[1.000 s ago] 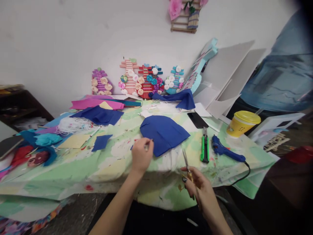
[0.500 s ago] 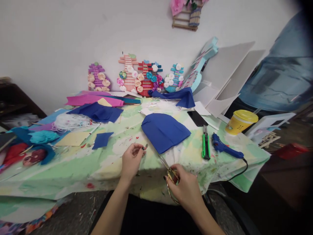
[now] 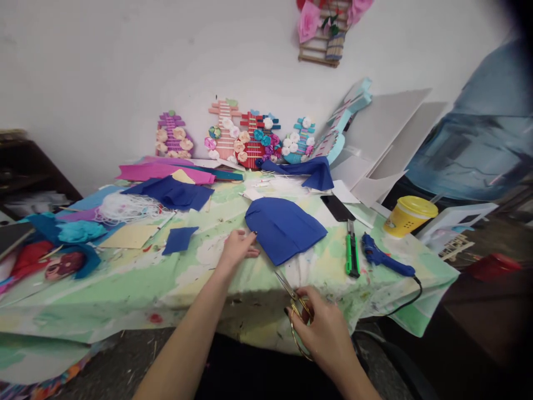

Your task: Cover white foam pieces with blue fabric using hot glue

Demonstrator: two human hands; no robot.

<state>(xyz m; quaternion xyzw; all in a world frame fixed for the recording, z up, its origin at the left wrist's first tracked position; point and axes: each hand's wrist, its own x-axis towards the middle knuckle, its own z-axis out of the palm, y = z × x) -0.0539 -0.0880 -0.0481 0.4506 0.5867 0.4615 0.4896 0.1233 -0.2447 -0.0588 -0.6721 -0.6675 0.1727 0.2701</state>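
Scissors [image 3: 286,284]: toward surface's [image 3: 200,272] far edge, slanting left
Right hand [image 3: 327,328]: fingers wrapped round scissors
Left hand [image 3: 238,248]: fingers narrowly parted, by blue sheet [image 3: 287,228]

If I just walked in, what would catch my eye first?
Probably the big blue sheet in the middle of the table, with the left hand near its left edge and gold-handled scissors in the right hand. Behind it, a row of colourful, flower-trimmed guitar shapes stands along the wall.

Single head-worn camera: looks forward and down over table [image 3: 179,283], from close by (wide view), toward wall [image 3: 104,72].
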